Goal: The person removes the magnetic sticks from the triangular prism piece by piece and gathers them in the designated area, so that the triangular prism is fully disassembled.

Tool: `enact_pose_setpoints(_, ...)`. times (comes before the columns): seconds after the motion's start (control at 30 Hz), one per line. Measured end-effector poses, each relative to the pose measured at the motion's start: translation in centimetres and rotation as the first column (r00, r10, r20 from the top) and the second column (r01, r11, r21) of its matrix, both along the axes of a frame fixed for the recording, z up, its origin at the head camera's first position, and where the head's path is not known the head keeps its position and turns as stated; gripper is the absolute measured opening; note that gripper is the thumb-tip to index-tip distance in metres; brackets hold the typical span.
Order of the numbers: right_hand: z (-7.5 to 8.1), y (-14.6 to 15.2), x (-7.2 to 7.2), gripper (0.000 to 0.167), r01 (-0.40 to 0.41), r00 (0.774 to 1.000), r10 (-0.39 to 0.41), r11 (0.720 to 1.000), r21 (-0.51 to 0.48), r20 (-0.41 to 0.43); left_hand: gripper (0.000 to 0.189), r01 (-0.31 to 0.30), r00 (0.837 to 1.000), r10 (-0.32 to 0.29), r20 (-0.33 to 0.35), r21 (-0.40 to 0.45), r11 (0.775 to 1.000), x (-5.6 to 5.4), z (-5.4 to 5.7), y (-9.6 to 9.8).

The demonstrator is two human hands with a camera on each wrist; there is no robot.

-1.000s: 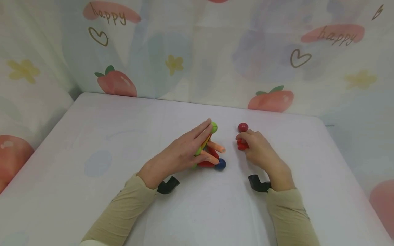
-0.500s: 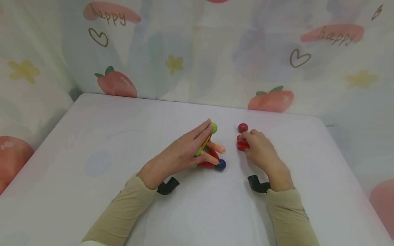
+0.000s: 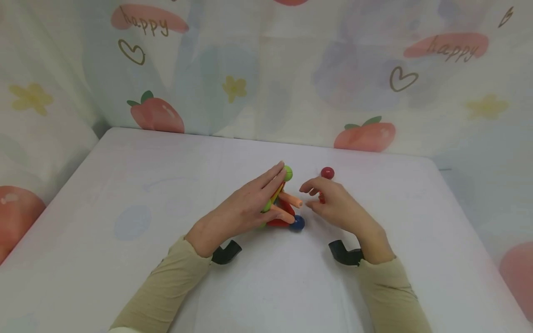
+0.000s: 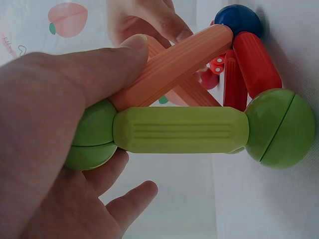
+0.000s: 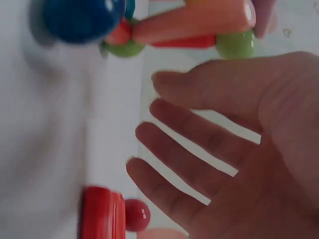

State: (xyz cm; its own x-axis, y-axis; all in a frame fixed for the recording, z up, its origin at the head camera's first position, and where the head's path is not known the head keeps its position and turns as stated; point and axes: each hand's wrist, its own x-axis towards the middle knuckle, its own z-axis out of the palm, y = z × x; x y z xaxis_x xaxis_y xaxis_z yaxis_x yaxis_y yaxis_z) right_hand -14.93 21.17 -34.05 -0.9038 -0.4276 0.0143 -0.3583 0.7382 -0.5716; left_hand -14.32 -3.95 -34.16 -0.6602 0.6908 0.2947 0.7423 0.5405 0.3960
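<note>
My left hand holds a frame of magnetic building rods and balls that stands on the table. In the left wrist view its thumb lies along an orange rod at a green ball. A light green rod runs from there to another green ball; a blue ball joins red rods at the table. My right hand is just right of the frame, fingers apart and loosely bent, holding nothing. Beneath it lie red rods, mostly hidden in the head view.
A loose dark red ball lies behind the right hand. Black bent pieces show beside both wrists. The white table meets a patterned cloth at the back.
My right hand has left the red rods and moved left toward the frame, its fingers spreading apart. The left hand keeps its hold in the same place.
</note>
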Motion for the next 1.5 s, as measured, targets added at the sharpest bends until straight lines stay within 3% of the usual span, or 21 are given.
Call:
enact_pose_setpoints(0.17, -0.4, -1.0, 0.1, 0.034, -0.141, 0.989, 0.145, 0.981, -0.132, 0.025, 0.087, 0.013, 0.999, -0.013, -0.04, 0.007, 1.0, -0.1, 0.0, 0.1)
enact_pose_setpoints(0.3, -0.8, -1.4, 0.1, 0.036, -0.189, 0.978, 0.201, 0.966, -0.177, 0.05, 0.086, 0.018, 0.998, -0.017, -0.064, 0.016, 1.0, -0.1, -0.1, 0.1)
enact_pose_setpoints(0.57, -1.4, -1.8, -0.1, 0.039, -0.164, 0.981, 0.179, 0.971, -0.174, 0.074, 0.083, 0.028, 0.996, -0.026, -0.091, 0.025, 0.999, -0.1, -0.2, 0.1)
enact_pose_setpoints(1.1, -1.1, -2.0, -0.1, 0.042, -0.139, 0.984, 0.148, 0.986, -0.089, 0.103, 0.086, 0.007, 0.999, -0.006, -0.042, 0.014, 1.0, 0.1, -0.1, -0.2)
enact_pose_setpoints(1.5, -1.0, -2.0, -0.1, 0.039, -0.185, 0.975, 0.193, 0.979, -0.085, 0.111, 0.082, 0.008, 0.999, -0.008, -0.047, 0.001, 1.0, 0.0, -0.2, -0.1)
